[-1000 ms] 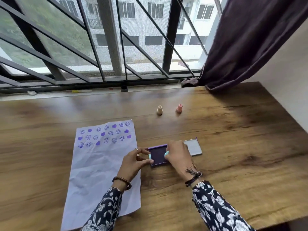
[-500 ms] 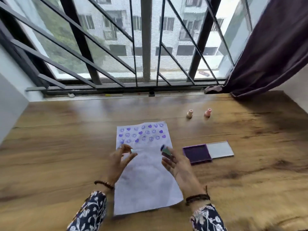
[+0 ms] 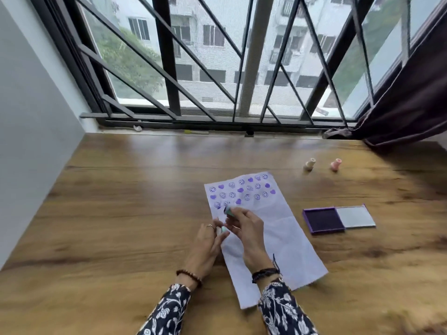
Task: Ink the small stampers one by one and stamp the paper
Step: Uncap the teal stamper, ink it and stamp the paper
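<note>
A white paper (image 3: pixel 285 235) lies on the wooden table, its far end covered with purple smiley and heart prints. My right hand (image 3: pixel 246 229) pinches a small teal stamper (image 3: pixel 228 210), tilted just above the paper below the lowest row of prints. My left hand (image 3: pixel 209 240) holds a second teal stamper (image 3: pixel 223 229) at the paper's left edge. The open purple ink pad (image 3: pixel 323 220) with its clear lid (image 3: pixel 355 216) sits to the right of the paper.
A beige stamper (image 3: pixel 309 164) and a pink stamper (image 3: pixel 336 164) stand upright beyond the paper's far right corner. A barred window runs along the table's far edge. A dark curtain (image 3: pixel 411 97) hangs at the right, a grey wall at the left.
Both hands left the ink pad with a stamper each and moved left over the paper. My right hand has carried its stamper up toward the lowest row of prints.
</note>
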`<state>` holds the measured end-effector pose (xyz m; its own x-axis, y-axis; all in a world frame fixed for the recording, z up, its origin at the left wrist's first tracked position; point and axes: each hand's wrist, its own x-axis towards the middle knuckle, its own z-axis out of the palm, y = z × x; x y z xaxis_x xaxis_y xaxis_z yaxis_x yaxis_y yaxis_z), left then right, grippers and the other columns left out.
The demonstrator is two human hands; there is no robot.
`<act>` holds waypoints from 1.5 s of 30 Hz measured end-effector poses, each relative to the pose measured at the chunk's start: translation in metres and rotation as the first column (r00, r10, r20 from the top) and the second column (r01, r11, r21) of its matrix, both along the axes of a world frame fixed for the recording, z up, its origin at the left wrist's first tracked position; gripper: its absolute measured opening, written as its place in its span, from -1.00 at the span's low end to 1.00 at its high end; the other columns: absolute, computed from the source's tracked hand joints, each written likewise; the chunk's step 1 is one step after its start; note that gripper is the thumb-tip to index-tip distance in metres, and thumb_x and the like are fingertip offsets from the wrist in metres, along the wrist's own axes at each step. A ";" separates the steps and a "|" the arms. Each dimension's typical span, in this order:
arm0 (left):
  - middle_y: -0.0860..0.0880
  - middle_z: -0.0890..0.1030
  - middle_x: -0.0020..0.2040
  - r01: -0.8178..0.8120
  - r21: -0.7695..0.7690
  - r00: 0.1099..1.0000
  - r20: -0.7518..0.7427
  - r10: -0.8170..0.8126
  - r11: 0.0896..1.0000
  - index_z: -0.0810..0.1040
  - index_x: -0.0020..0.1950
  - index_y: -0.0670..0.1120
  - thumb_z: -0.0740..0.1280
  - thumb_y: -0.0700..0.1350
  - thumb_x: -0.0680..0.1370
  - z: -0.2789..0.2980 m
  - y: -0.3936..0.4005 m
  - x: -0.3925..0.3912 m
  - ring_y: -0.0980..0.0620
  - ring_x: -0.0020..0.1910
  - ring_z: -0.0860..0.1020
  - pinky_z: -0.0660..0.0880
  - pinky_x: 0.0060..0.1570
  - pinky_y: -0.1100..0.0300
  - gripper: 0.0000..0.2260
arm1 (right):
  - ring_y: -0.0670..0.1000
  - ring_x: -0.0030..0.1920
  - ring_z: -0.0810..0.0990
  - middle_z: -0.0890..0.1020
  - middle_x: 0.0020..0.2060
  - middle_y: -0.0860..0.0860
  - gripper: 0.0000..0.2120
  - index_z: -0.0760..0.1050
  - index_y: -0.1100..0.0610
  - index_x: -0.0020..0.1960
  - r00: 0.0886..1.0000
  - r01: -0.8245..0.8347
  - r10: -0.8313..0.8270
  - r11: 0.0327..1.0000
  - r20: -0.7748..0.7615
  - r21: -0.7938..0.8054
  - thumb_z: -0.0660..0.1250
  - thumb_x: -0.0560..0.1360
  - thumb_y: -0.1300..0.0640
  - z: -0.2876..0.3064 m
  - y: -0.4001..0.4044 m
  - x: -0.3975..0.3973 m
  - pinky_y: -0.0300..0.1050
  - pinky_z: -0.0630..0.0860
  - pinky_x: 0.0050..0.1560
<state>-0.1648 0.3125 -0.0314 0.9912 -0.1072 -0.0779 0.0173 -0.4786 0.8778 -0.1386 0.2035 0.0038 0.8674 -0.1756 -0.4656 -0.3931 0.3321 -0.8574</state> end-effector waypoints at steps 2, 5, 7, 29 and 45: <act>-0.14 0.52 0.13 -0.075 -0.104 0.997 -0.041 0.071 0.992 0.40 0.13 -0.16 0.21 -0.13 0.56 0.003 0.005 0.001 -0.04 0.13 0.49 0.37 0.17 0.18 -0.82 | 0.00 -0.31 0.61 0.65 -0.26 0.11 -0.93 0.60 0.16 -0.21 1.000 -0.012 0.014 0.993 0.016 -0.116 0.36 0.43 0.24 -0.003 0.005 0.003 -0.20 0.59 -0.24; -0.17 0.52 0.13 -0.132 -0.210 0.991 -0.062 0.122 0.969 0.40 0.08 -0.10 0.18 -0.14 0.57 0.009 0.021 0.012 -0.04 0.11 0.50 0.40 0.15 0.15 -0.89 | 0.01 -0.28 0.64 0.68 -0.23 0.09 -0.96 0.59 0.14 -0.17 0.995 -0.066 0.095 0.885 0.040 -0.462 0.38 0.40 0.19 -0.006 0.011 0.008 -0.15 0.55 -0.20; -0.13 0.54 0.10 -0.122 -0.202 0.992 -0.041 0.116 0.972 0.39 -0.02 0.07 0.18 -0.12 0.57 0.011 0.032 0.024 0.00 0.05 0.50 0.39 0.03 0.33 -0.92 | 0.03 -0.18 0.62 0.67 -0.19 0.05 -0.91 0.57 0.13 -0.13 0.977 -0.120 0.213 0.655 0.030 -0.746 0.36 0.41 0.13 -0.008 0.014 0.009 -0.18 0.45 -0.16; -0.17 0.59 0.04 -0.061 -0.245 0.998 -0.036 0.053 0.968 0.46 -0.06 -0.06 0.21 -0.06 0.53 -0.013 0.043 0.051 0.18 0.04 0.40 0.26 0.00 0.57 -0.90 | 0.25 0.07 0.54 0.56 0.05 0.26 -0.83 0.47 0.31 0.05 0.636 -0.388 0.661 -0.171 -0.398 -0.906 0.20 0.49 0.29 0.005 0.026 0.051 0.00 0.46 -0.01; 0.11 0.71 -0.24 -0.220 -0.611 0.975 -0.171 0.144 0.760 0.61 -0.14 -0.04 0.38 -0.28 0.39 0.024 0.020 0.043 0.19 -0.21 0.62 0.56 -0.19 0.39 -0.84 | -0.02 -0.15 0.69 0.71 -0.14 0.05 -0.82 0.61 0.21 0.03 0.955 -0.267 0.274 0.961 0.114 -0.071 0.35 0.44 0.32 0.048 -0.057 0.004 -0.29 0.62 -0.16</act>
<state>-0.1215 0.3329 -0.0074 0.9863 0.0122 -0.1647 0.1592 0.1943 0.9679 -0.1346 0.1462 0.0521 0.9354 0.0515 -0.3497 -0.3532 0.1796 -0.9182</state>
